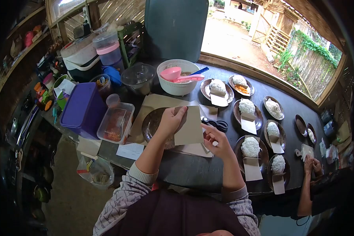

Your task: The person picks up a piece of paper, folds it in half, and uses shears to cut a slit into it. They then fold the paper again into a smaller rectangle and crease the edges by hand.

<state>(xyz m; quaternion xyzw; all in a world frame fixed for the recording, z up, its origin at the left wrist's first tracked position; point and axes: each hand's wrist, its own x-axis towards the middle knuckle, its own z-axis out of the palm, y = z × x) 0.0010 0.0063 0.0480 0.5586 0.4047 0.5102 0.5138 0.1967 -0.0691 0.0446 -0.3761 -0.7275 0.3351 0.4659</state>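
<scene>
My left hand [172,121] pinches the upper left edge of a brown paper sheet [189,128], held up above the counter. At the sheet's right edge is my right hand [217,142], its fingers curled and apart, with nothing visibly gripped. Behind the sheet and my left forearm, a dark round plate [151,122] is partly hidden on larger brown paper [145,106]. Black-handled scissors [216,124] lie just beyond my right hand. To the right, several brown plates hold mounds of white rice [250,147] with folded paper pieces [252,169] leaning on them.
A white basket [175,86] holds a pink scoop [171,73]. On the left are a purple container [82,108] and a clear food box [116,124]. At the far right, a co-worker's hands [310,163] are at a small board. A plastic bag [96,173] hangs below the counter's edge.
</scene>
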